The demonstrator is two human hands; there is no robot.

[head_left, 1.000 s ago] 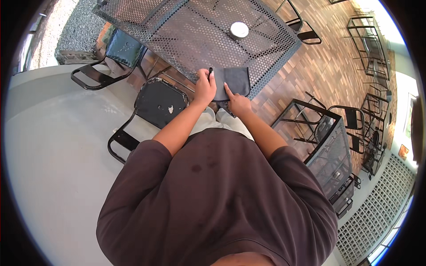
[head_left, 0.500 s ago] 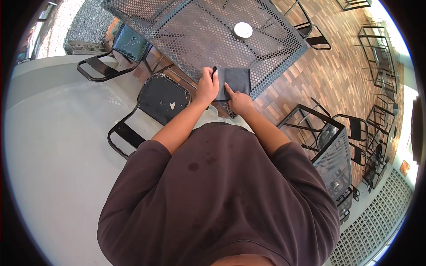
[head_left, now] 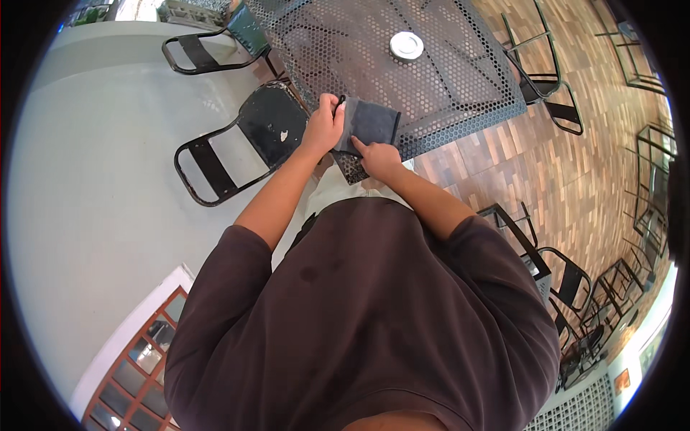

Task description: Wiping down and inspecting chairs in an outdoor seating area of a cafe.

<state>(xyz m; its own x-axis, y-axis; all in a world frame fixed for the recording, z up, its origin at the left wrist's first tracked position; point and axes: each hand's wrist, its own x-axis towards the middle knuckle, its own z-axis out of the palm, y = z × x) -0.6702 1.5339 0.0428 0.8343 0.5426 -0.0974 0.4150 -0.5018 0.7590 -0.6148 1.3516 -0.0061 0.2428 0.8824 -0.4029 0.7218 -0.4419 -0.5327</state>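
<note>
As you look down in the head view, the flat dark piece [head_left: 375,123] is at the near corner of the table [head_left: 471,82], its longer way running left to right across it. Your left hand [head_left: 325,129] pinches its left side; your right hand [head_left: 381,159] touches its near edge, maybe not gripping, I cannot tell.

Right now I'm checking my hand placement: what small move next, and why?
Perhaps ease the dark pouch inward on the table: it appears near the corner, with the left hand holding its left side and the right hand touching its lower part.
</note>
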